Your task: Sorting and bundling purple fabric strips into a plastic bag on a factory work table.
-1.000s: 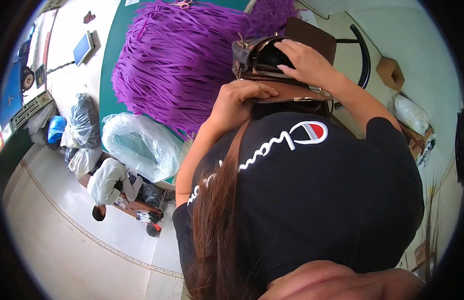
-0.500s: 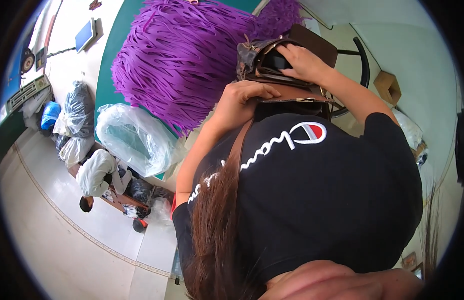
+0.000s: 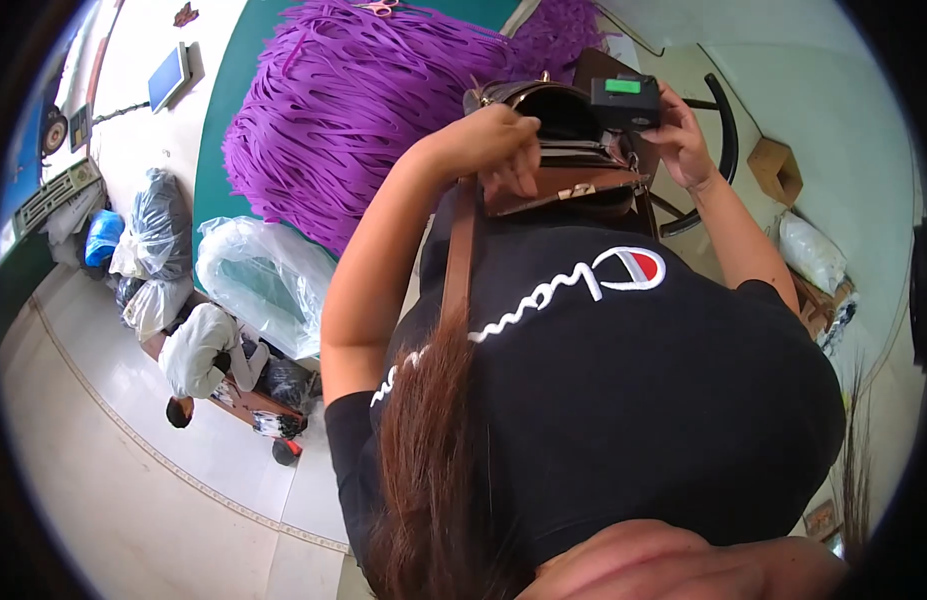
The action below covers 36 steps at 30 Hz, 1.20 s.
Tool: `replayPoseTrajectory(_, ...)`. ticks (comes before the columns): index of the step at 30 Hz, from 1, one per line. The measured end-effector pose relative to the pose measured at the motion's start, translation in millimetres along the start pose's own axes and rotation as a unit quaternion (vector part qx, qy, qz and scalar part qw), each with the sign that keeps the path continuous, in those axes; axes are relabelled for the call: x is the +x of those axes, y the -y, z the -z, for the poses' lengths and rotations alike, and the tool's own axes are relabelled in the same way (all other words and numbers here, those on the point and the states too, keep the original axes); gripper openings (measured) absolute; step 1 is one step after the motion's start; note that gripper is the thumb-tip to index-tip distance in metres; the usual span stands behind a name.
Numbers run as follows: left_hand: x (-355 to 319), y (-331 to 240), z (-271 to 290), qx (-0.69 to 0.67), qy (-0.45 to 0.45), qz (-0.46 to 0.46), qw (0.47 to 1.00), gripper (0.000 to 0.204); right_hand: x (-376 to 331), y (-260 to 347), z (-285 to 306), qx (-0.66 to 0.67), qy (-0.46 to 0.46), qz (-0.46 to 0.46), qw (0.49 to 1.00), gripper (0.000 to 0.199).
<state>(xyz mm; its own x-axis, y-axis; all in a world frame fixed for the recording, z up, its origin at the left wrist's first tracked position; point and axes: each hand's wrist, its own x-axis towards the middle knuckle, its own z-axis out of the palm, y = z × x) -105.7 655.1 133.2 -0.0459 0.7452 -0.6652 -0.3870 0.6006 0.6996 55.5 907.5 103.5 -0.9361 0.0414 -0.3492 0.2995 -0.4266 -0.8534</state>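
Note:
A brown handbag [image 3: 553,187] with a shoulder strap hangs against my black shirt, its top open and a dark inside showing. To the right of the bag's mouth, my right hand [image 3: 683,145] grips a small black box-shaped device [image 3: 623,115] by its right side, and a bright green patch shows on it. Over the bag's left part hovers my left hand [image 3: 488,145], fingers loosely bent, apart and somewhat blurred, with nothing visible in them. The bag's far side touches or overlaps a big purple heap of thin cut strips [image 3: 363,120].
The strips lie on a green table [image 3: 208,165], with pink-handled scissors [image 3: 381,8] on top. A clear plastic bag [image 3: 268,285] sits at the table's near edge. At left, another person [image 3: 198,350] bends beside stuffed sacks [image 3: 158,225]. A black curved chair part [image 3: 725,130] stands at right.
My right hand has come out of the handbag and moved right, now with the black device in it. My left hand has let go of the bag's front edge and lifted.

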Motion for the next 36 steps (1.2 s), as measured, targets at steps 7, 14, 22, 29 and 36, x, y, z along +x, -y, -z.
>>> replayPoseTrajectory(7, 102.6, 1.4, -24.9, 0.582, 0.033, -0.241, 0.776, 0.026, -4.5, -38.9, 28.4, 0.139, -0.099, -0.015, 0.985, 0.064)
replayPoseTrajectory(14, 163.1, 42.3, 2.6, 0.497, 0.105, -0.144, 0.849, 0.058, -26.8, -43.5, 24.7, 0.202, -0.174, -0.013, 0.964, 0.064)
replayPoseTrajectory(22, 220.4, 61.6, -10.3, 0.569, 0.154, -0.026, 0.808, 0.040, -38.1, -44.7, 8.7, 0.180, -0.204, -0.016, 0.962, 0.061)
replayPoseTrajectory(29, 229.3, 30.4, -33.8, 0.379, 0.253, -0.003, 0.890, 0.040, -35.5, -45.8, 5.4, 0.175, -0.212, -0.028, 0.961, 0.060)
replayPoseTrajectory(36, 161.0, -41.8, -21.7, 0.476, 0.182, -0.123, 0.852, 0.040, -33.7, -46.8, 12.2, 0.152, -0.229, -0.050, 0.960, 0.058)
